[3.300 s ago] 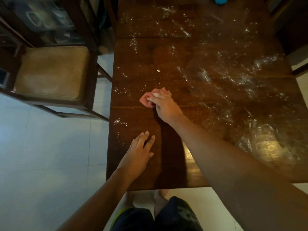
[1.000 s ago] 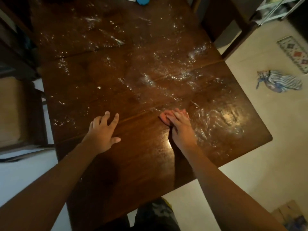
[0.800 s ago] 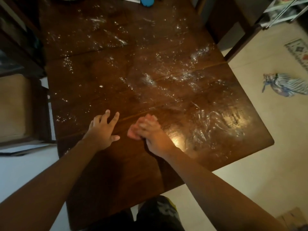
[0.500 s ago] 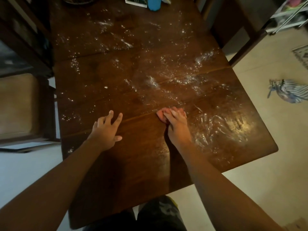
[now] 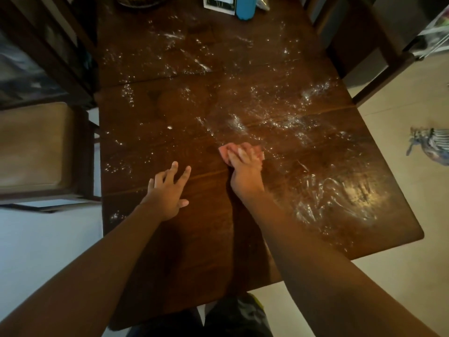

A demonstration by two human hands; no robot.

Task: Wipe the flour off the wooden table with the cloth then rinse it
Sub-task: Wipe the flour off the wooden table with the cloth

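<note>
A dark wooden table (image 5: 184, 251) fills the middle of the view. White flour (image 5: 286, 117) is scattered over its far half and smeared in streaks near the right edge (image 5: 340, 198). My right hand (image 5: 245, 171) presses a small pink cloth (image 5: 224, 152) flat on the table near its centre; my fingers cover most of the cloth. My left hand (image 5: 167, 190) rests flat on the wood to the left of it, fingers spread, holding nothing. The near part of the table around my hands looks free of flour.
A chair with a tan cushion (image 5: 31, 147) stands at the table's left side, another dark chair (image 5: 359, 52) at the far right. A blue bottle (image 5: 245, 7), a card (image 5: 220, 3) and a basket (image 5: 138, 0) sit at the far end. A striped rag (image 5: 430, 144) lies on the floor.
My right hand slid the cloth back and forth over the table and is now farther from me, near the flour at the centre. My left hand stayed planted.
</note>
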